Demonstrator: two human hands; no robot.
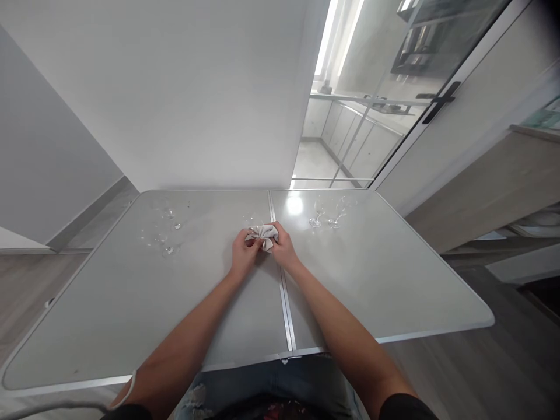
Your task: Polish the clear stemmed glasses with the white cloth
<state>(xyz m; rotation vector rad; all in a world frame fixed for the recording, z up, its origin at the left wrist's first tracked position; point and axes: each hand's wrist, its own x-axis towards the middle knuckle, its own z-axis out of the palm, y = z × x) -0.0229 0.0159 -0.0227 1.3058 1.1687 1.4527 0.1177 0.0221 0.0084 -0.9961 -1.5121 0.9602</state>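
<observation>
A crumpled whitish cloth [268,231] is bunched between my two hands over the middle of the table. My left hand [245,248] is closed, its thumb and fingers pinching the cloth's left edge. From the other side, my right hand [282,245] grips the cloth with fingers curled round it. The faint outline of a clear glass [251,219] shows just beyond the cloth; the folds and fingers hide how it is held. On the right stand clear stemmed glasses [315,222]. Several more clear glasses [170,251] are grouped on the left, their outlines hard to separate.
The pale folding table [350,286] has a metal-edged seam [285,309] running down its middle. A white wall [210,105] rises at its far edge. Behind on the right is a glazed door [363,116] with a black handle. A white cable [131,385] lies by my left forearm.
</observation>
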